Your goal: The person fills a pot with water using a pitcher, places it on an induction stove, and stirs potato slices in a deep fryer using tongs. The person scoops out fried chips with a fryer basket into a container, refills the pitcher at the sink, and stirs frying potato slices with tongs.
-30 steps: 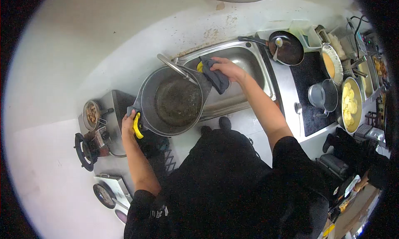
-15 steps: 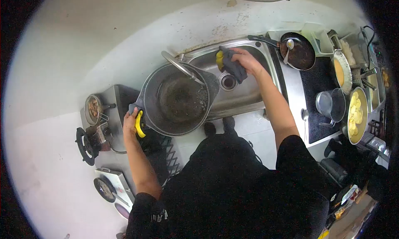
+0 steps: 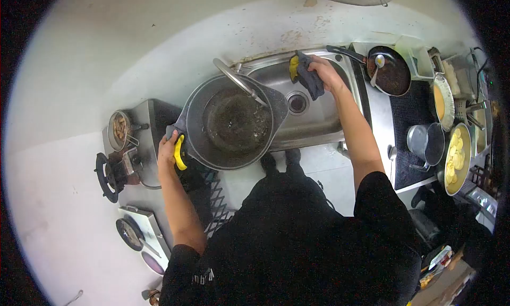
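Observation:
A large dark cooking pot (image 3: pixel 197 126) rests partly over the left side of the sink, under the curved tap (image 3: pixel 234 77). Dark residue and some wet, light specks cover its bottom. My left hand (image 3: pixel 167 149) is closed on the pot's left handle, with a grey and yellow pot holder (image 3: pixel 180 153) under the fingers. Over the sink basin, right of the pot and apart from it, my right hand (image 3: pixel 328 75) grips a second grey and yellow pot holder (image 3: pixel 308 74). This one hangs folded above the drain (image 3: pixel 297 102).
The steel sink (image 3: pixel 319 138) adjoins a counter with a frying pan (image 3: pixel 398 77) and spoon, a metal jug (image 3: pixel 419 141) and a bowl of yellow slices (image 3: pixel 462 170). At left, a small pan (image 3: pixel 120 130) stands near a burner (image 3: pixel 106 178).
The view has turned slightly, so the scene sits a little differently. My right hand has lifted slightly with its pot holder, which hangs more loosely. My left hand keeps its hold on the pot.

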`<state>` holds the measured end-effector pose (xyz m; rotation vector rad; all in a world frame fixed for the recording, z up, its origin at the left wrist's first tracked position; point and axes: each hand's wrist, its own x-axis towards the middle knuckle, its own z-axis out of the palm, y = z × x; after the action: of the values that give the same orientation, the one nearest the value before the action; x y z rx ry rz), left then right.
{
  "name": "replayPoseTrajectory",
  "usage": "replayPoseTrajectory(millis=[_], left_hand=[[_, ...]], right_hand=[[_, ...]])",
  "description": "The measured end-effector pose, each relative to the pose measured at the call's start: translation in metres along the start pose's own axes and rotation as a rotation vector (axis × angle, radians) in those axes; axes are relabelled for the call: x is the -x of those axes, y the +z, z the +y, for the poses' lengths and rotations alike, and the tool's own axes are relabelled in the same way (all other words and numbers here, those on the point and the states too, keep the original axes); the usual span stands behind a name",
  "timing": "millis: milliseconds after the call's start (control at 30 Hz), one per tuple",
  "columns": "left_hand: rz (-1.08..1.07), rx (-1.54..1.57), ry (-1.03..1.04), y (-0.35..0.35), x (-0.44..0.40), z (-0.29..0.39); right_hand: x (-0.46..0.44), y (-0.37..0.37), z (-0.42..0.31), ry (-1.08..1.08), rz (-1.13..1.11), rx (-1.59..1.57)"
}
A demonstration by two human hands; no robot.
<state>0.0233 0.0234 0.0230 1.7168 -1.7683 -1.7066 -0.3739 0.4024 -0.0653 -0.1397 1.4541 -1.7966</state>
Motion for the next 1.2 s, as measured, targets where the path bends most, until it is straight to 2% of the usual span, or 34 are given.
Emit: replayPoseTrajectory(millis=[167,200,267,367,433,500,567,600,700,833,933,1000,1133,1200], left_hand=[[-0.017,-0.04,-0.039,0.012,0.025,0.018],[-0.011,-0.032,-0.041,0.009,0.019,0.012],[-0.033,0.047,0.066,0.002,0.002,-0.005],[-0.032,0.082,0.069,0.003,-0.001,-0.008],[-0.039,0.096,0.061,0.005,0.007,-0.002],[-0.035,0.123,0.052,0.008,0.012,0.001],[-0.023,0.119,0.045,0.01,0.015,0.004],[-0.016,0.109,0.038,0.009,0.015,0.004],[-0.029,0.101,0.047,0.007,0.01,0.001],[-0.053,0.171,0.027,0.008,0.013,0.002],[-0.033,0.13,0.03,0.009,0.016,0.006],[-0.049,0.156,0.037,0.009,0.013,0.003],[-0.043,0.148,0.043,0.009,0.013,0.002],[-0.054,0.166,0.048,0.007,0.009,-0.002]], right_hand=[[0.002,0.021,0.006,0.038,-0.039,-0.035],[0.003,0.029,0.004,0.047,0.016,-0.043],[-0.002,0.037,0.001,0.051,0.061,-0.045],[-0.019,0.039,0.008,0.073,0.024,-0.077],[-0.03,0.041,0.01,0.123,-0.07,0.15],[-0.036,0.05,0.013,0.161,-0.074,0.141],[-0.039,0.063,0.011,0.006,-0.113,0.384],[-0.045,0.067,0.014,-0.05,-0.04,0.508],[-0.07,0.077,0.027,-0.157,-0.073,0.475],[-0.086,0.092,0.033,-0.122,-0.084,0.476],[-0.09,0.096,0.032,-0.074,-0.125,0.586],[-0.112,0.094,0.05,-0.17,-0.089,0.709],[-0.144,0.087,0.069,0.0,-0.182,0.684],[-0.156,0.089,0.085,-0.001,-0.197,0.366]])
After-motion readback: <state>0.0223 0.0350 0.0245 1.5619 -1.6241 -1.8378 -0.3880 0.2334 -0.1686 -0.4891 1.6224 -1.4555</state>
